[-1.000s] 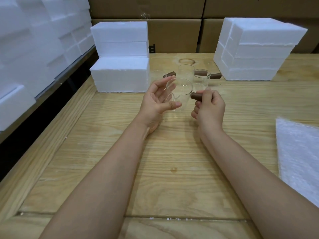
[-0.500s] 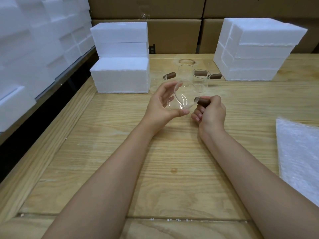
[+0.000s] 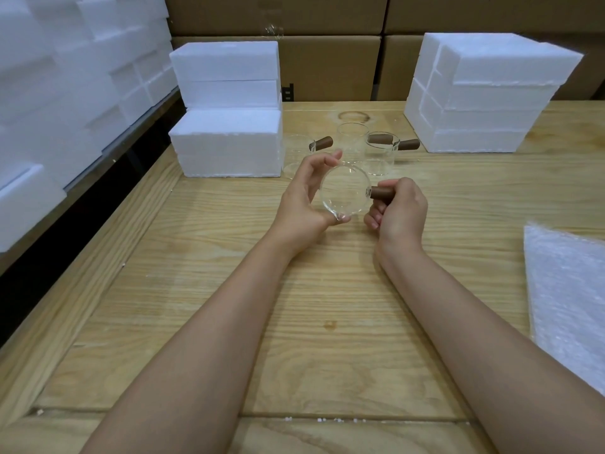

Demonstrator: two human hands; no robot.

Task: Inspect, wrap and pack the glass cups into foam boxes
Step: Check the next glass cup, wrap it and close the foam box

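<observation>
Hands clamped on glass cup [image 3: 345,194]
It lies sideways: right hand [image 3: 401,208] grips its handle [image 3: 381,192], left hand [image 3: 302,204] pinches the body.

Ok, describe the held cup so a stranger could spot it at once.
On the wooden table, clear glass cups stand between two stacks of white foam boxes. Just in front of them is one more cup, off the table. It alone lies tipped, round face toward the camera, the left hand around its body and the right hand holding its brown handle.
</observation>
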